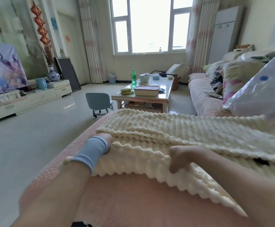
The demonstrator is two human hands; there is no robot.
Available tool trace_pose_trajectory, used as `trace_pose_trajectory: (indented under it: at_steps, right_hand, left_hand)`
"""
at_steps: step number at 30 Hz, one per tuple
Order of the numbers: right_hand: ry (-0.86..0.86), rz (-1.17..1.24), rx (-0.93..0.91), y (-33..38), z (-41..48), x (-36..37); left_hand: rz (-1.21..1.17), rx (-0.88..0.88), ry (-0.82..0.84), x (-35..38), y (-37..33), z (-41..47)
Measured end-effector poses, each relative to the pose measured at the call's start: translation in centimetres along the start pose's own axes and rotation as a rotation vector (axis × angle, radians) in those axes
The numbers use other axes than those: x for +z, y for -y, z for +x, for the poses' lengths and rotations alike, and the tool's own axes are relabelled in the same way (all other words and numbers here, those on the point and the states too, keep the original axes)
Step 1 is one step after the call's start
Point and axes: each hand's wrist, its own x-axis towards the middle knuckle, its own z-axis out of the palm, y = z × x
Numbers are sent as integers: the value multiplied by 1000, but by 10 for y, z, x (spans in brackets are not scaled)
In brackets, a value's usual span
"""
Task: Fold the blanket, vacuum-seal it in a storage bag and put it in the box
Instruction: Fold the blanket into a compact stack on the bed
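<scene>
Bright window [149, 25] behind coffee table [158, 86]; pale glossy floor [35, 131]; pink sofa [202, 95] right; curtains [92, 40].

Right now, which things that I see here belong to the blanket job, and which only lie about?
For the job: cream blanket, clear plastic bag, left hand and right hand, both gripping the blanket.
Just lying about: green bottle, blue stool, blue-and-white vase.

Living room of a home. Right: a sofa [202, 99] with patterned cushions [236, 71]. Centre: a low bench [163, 86] bearing a green bottle [134, 78]. Left: a long cabinet [35, 99] with a covered television [2, 68] and a blue-and-white vase [53, 74]. Far wall: a curtained window [149, 25].
</scene>
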Motion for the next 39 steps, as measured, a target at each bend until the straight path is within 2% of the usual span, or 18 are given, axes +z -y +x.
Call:
trace_pose_trajectory:
  at_steps: [5,7,10,12,13,15,17,18,20,22,25,27,29,32,34,36,38,39]
  right_hand:
    - [-190,-377,305,-34,28,-58]
    - [-252,-425,423,-42,45,-82]
    - [-234,-195,513,-48,77,-105]
    - [-232,105,503,-52,97,-112]
    - [-288,204,486,-57,108,-115]
    - [-441,205,442,-67,133,-121]
    - [-634,195,393,-75,162,-128]
    - [-718,239,355,-78,175,-132]
    - [-753,371,272,-85,207,-143]
    - [-605,365,195,-92,234,-143]
    - [-376,172,182,-97,261,-116]
    - [-276,183,155,-95,276,-83]
    - [-235,187,94,-92,285,-54]
    - [-248,88,67,-92,292,-33]
    - [-294,77,64,-91,292,-31]
    - [-417,94,11,-88,286,-29]
    - [-617,86,-120,-84,271,-24]
    - [-667,57,-200,-83,262,-21]
  left_hand:
    - [-4,-28,-347,-33,-35,39]
    - [1,-68,-359,-53,-58,52]
    - [-181,-222,-126,-85,-74,90]
    - [-235,-188,-142,-94,-72,122]
    - [-344,-193,-173,-94,-70,146]
    - [-812,-202,-173,-107,-61,172]
    - [-1087,-336,-373,-118,-63,199]
    - [-932,-366,-477,-124,-67,204]
    - [-696,-96,-576,-121,-80,232]
    - [-521,71,-591,-106,-88,251]
    - [-197,182,-696,-60,-94,266]
    - [-32,265,-549,-29,-86,274]
    - [69,157,-298,2,-68,279]
    - [-10,-283,-10,22,-31,281]
    - [-132,-430,71,20,-17,277]
    - [-126,-308,-106,16,-19,270]
    - [-261,-11,-426,13,-32,262]
    - [-365,154,-453,12,-42,255]
